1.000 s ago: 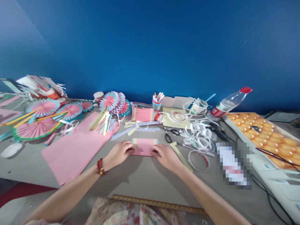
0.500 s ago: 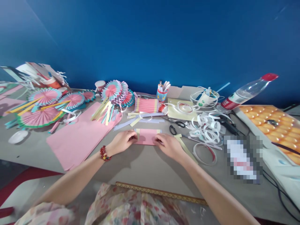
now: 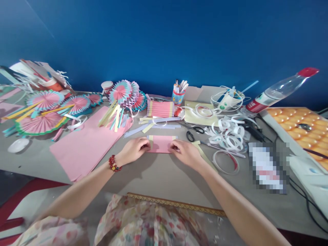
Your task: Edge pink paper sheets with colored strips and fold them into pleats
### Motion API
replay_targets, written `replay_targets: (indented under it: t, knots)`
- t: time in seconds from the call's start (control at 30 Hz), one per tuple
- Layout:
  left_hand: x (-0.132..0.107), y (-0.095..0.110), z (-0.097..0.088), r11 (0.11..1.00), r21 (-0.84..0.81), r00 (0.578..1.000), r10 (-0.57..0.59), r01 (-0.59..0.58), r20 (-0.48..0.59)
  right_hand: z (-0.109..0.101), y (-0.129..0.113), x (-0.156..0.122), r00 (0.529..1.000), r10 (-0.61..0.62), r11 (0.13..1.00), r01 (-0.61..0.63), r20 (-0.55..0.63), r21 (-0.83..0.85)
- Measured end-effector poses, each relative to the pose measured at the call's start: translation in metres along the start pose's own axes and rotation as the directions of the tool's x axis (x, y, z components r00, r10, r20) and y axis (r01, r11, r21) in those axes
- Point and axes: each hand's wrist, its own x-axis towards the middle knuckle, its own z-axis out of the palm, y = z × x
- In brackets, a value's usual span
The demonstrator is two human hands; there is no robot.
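A folded piece of pink paper (image 3: 161, 144) with yellow and lilac strips along its two ends lies on the table in front of me. My left hand (image 3: 132, 150) pinches its left end with curled fingers. At the opposite end, my right hand (image 3: 186, 153) grips the near right corner, thumb and fingers closed. Just beyond is a similar pleated pink paper (image 3: 161, 109) with yellow edges. Between the two lie lilac paper strips (image 3: 164, 126). Black-handled scissors (image 3: 195, 132) rest to the right of the paper.
Pink sheets (image 3: 84, 143) and folded paper fans (image 3: 46, 102) cover the left side. On the right are curled white strips (image 3: 228, 134), a roll of tape (image 3: 225, 162), a tilted plastic bottle (image 3: 279, 92) and an orange padded box (image 3: 302, 128). A pen cup (image 3: 177, 97) stands against the wall.
The view has shifted slightly, so the table items appear a little higher. Both hands stay on the ends of the pink paper, with almost no change in grip.
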Motion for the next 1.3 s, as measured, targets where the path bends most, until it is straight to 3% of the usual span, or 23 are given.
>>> replay_targets:
  t: [0.6,0.77,0.9,1.3]
  knots:
    - [-0.005,-0.002,0.004,0.993,0.078,0.996,0.089,-0.088,-0.015,-0.005,0.0,0.0,0.998,0.037,0.999,-0.039,0.041,0.036]
    - [-0.005,0.0,0.004,0.992,0.082,0.995,0.101,-0.1,-0.011,-0.01,0.012,-0.001,0.997,-0.052,0.988,0.042,0.065,0.151]
    - [-0.005,0.001,0.003,0.992,0.079,0.995,0.1,-0.099,-0.011,-0.017,0.019,-0.002,0.993,-0.106,0.987,0.099,0.053,0.128]
    - [-0.004,-0.003,0.004,0.993,0.07,0.996,0.093,-0.094,0.013,-0.021,0.022,0.001,0.993,-0.005,0.982,-0.017,0.118,0.187]
